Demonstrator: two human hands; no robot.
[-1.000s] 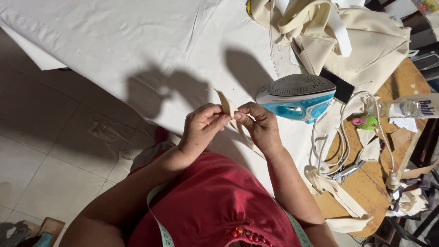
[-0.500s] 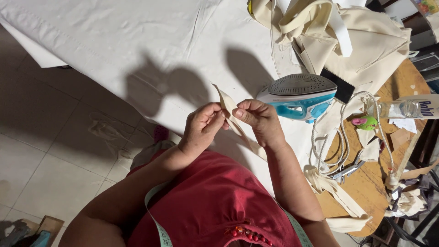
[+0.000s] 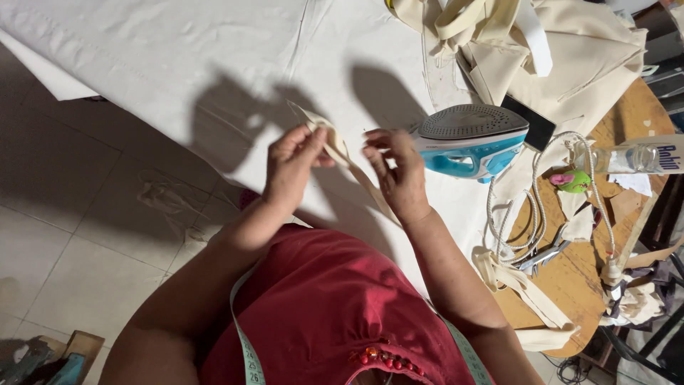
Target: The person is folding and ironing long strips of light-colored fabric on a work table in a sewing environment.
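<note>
Cream fabric strip (image 3: 340, 153) lies left of the blue iron (image 3: 472, 141), its long axis slanting toward the body; left hand (image 3: 291, 167) fingers pinch its upper end, while right hand (image 3: 396, 171), nearer the iron, curls loosely beside it, gripping nothing I can tell

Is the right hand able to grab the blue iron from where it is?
Probably yes. The right hand is beside the blue iron, with only bare white cloth between them. It would first have to drop the cream fabric strip.
</note>
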